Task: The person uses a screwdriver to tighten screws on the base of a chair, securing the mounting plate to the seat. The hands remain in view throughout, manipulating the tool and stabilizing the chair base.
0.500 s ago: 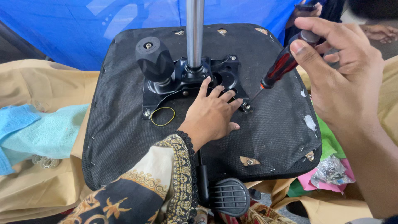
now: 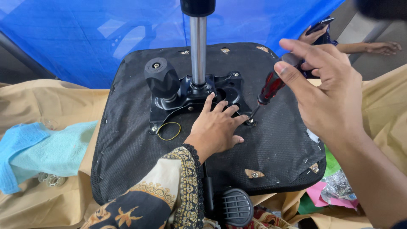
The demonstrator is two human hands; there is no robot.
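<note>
Screwdriver (image 2: pixel 271 87) slants down and to the left from the right hand (image 2: pixel 328 95), its tip meeting a screw (image 2: pixel 251 121) at the corner of the black metal plate (image 2: pixel 193 99) on the upturned chair seat (image 2: pixel 127 140). Right hand clenches the red-and-black handle from above, wrist raised. Left hand (image 2: pixel 218 127) lies flat and empty on the plate, fingertips just beside that screw.

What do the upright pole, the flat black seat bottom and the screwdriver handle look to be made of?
The pole looks like polished metal: silvery, with bright reflections. The seat bottom seems covered in thin black woven fabric, matte, fixed by staples along its edge. The screwdriver handle, gripped by the right hand, looks like glossy red and black plastic, perhaps translucent.
</note>
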